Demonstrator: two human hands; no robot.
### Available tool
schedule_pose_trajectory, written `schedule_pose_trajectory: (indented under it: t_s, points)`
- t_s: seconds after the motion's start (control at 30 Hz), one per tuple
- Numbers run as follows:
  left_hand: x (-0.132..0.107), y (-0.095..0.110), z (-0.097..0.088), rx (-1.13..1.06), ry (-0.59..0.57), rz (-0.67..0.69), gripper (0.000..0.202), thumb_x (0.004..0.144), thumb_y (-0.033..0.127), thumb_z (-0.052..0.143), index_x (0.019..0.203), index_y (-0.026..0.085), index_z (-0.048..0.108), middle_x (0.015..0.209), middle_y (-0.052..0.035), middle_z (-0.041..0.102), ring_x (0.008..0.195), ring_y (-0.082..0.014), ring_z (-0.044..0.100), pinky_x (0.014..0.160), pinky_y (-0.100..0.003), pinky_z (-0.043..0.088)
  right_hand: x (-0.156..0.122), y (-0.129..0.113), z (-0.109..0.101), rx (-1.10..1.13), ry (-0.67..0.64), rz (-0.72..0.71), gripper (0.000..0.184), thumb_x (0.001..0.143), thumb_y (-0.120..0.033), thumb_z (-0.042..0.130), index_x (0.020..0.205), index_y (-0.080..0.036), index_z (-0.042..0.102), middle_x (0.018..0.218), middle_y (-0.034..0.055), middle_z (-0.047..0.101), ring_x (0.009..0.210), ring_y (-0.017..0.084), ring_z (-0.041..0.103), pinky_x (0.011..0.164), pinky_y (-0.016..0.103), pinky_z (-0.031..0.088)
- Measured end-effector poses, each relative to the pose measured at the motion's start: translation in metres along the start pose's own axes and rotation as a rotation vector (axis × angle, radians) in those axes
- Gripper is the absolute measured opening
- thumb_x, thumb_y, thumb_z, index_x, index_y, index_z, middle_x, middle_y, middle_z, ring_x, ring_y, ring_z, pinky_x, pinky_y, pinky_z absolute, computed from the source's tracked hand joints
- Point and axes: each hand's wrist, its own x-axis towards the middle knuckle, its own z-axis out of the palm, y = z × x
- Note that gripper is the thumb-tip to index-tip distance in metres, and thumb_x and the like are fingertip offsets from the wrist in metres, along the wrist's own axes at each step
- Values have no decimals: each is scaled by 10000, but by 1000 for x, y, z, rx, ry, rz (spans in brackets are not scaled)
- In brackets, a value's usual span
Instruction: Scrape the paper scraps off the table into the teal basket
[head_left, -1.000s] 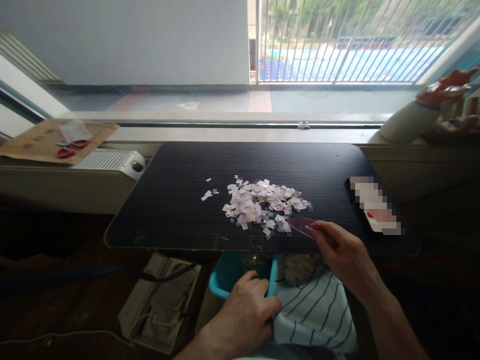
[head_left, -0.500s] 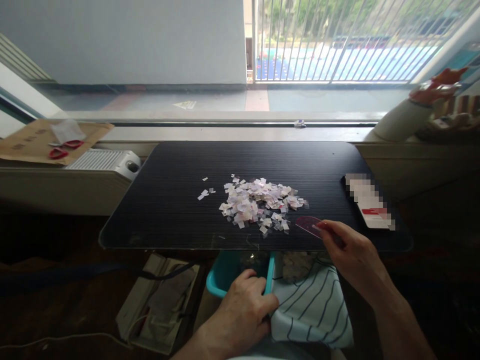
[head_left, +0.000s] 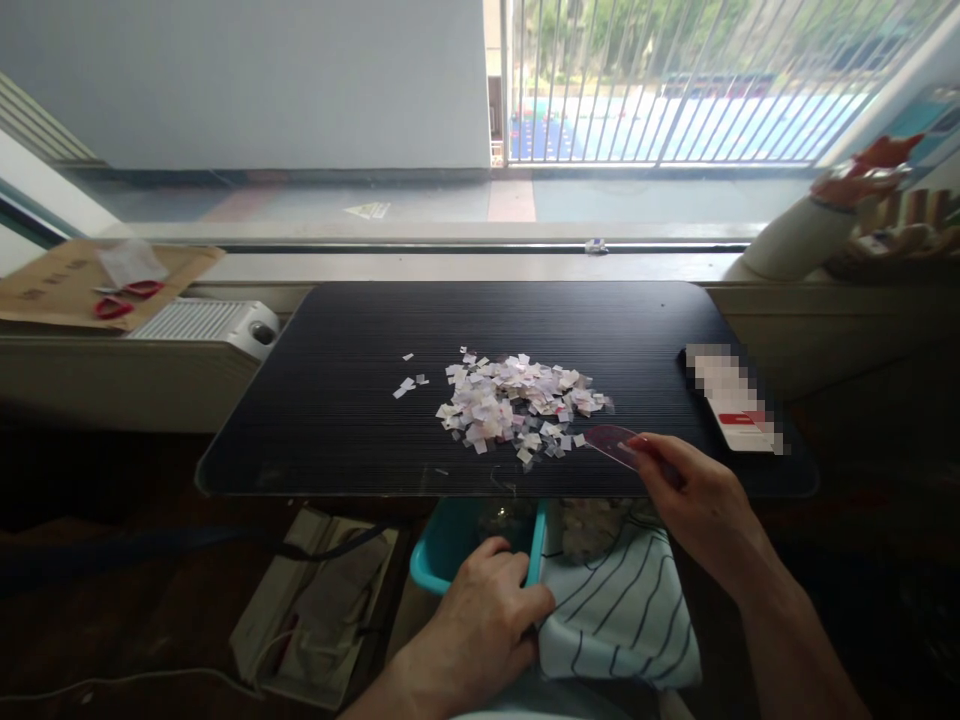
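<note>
A black counter (head_left: 285,430) is spanning the scene, with a turquoise bin (head_left: 429,574) sitting below its near edge. A loose pile of scraps (head_left: 487,405) is lying mid-counter. The left hand (head_left: 491,605) is gripping the bin's right rim; the right hand (head_left: 694,497) is pinching the near end of a pink card (head_left: 609,442), presumably the best hold. Its far tip is pointing at the pile. The card is looking thin, light and fairly stiff; stray scraps (head_left: 406,386) are probably clinging flat, almost weightless.

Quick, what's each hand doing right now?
Left hand: closed on the teal bin at its edge.
Right hand: closed, pinching the pink plastic piece.
</note>
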Motion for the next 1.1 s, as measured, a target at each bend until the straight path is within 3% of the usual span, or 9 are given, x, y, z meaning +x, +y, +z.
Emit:
schedule_pose_trajectory:
  t_s: [0.53,0.73,0.87,1.1]
  points:
    - [0,0,1,-15,4,-17,130,704,144,643,813,215,648,710,0,500,716,-175,499,905,-395,377,-3,-11,2,40,-100,-41,206,899,-269,476,971,-212,660,934,41,712,780,171,663,697,271,508]
    - [1,0,2,-11,8,-10,128,718,148,629,824,217,646,716,-1,498,717,-180,496,872,-387,391,-12,1,-9,-33,-52,-14,194,878,-288,501,944,-220,670,865,30,725,665,164,656,630,269,511]
    - [3,1,-1,-13,6,-4,116,722,145,630,813,216,635,715,2,496,715,-177,495,894,-394,383,-9,2,-7,-53,8,15,212,887,-299,489,953,-213,671,910,46,726,711,176,667,649,277,504]
    - [2,1,-3,-36,27,-13,105,715,149,667,794,210,634,700,5,503,699,-171,494,891,-385,384,-13,-5,-9,-28,-56,21,195,890,-270,490,961,-211,662,911,38,716,754,177,665,696,280,501]
